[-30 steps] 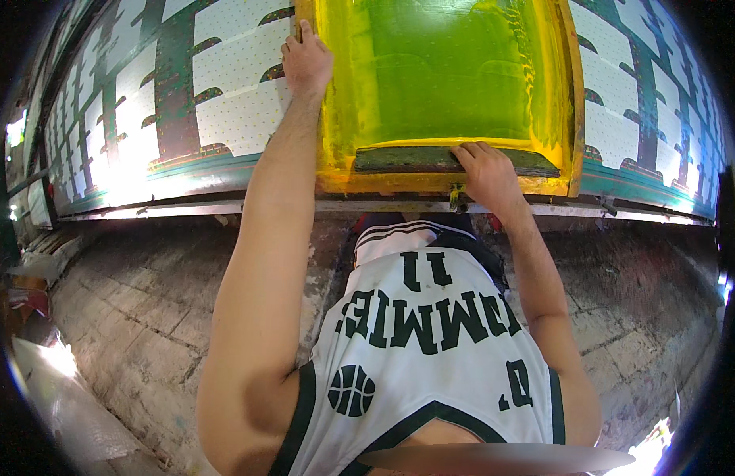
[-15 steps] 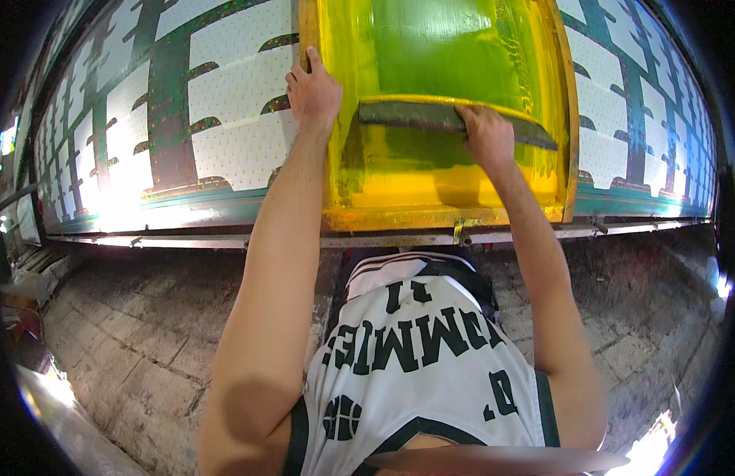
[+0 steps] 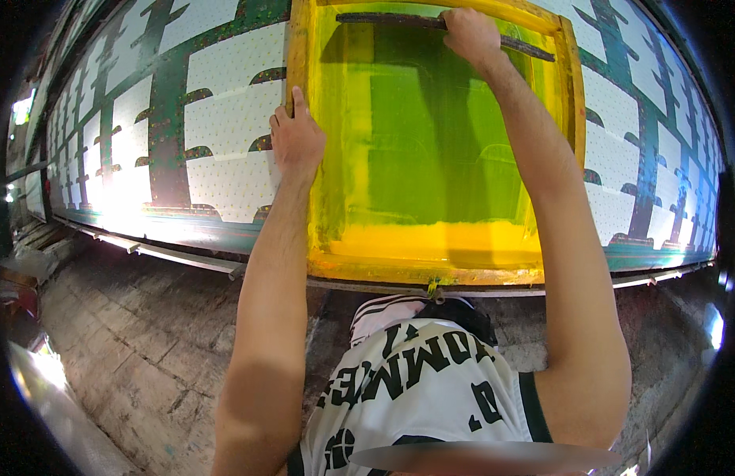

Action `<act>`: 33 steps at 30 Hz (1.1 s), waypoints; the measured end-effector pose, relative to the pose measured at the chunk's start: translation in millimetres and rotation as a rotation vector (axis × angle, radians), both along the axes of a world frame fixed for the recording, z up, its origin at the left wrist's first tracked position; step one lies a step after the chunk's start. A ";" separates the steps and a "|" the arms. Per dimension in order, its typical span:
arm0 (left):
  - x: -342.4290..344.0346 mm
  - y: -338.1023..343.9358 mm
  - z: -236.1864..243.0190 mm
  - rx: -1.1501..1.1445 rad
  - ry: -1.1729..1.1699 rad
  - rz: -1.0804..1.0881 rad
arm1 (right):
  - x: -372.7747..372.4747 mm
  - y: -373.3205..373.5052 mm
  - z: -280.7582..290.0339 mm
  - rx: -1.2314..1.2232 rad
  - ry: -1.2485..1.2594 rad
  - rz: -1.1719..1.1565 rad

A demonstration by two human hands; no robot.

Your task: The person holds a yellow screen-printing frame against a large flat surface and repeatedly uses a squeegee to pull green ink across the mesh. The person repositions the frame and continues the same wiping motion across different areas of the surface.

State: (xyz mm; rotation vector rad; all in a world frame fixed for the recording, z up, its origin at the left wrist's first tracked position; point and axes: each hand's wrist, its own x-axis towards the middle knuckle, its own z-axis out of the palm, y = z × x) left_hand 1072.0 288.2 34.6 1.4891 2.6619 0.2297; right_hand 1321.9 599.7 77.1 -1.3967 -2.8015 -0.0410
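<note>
Fingers of my right hand [image 3: 472, 36] grip the blade [image 3: 391, 19], now pushed toward the far end of the frame [image 3: 574, 103], stroke seemingly near complete; my left hand [image 3: 298, 144] touches its side, grip unclear

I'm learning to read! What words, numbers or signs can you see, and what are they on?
I won't copy them, but here's where they are:
White shirt: big dark letters across it, creased.
Same shirt, toward the waist: a dark number, partly folded.
Same shirt, right chest: more dark characters.
Yellow frame, squeegee: none readable.
</note>
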 end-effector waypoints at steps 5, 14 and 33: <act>0.1 -0.4 -3.0 0.043 0.039 -0.027 | -6.1 32.9 17.0 -0.010 0.013 -0.024; 2.6 -0.7 -0.5 0.069 0.062 -0.033 | 3.6 76.7 28.1 0.033 0.033 -0.041; -0.6 -2.6 -2.9 0.050 0.033 -0.048 | 88.1 -155.9 17.3 -0.212 -0.046 0.006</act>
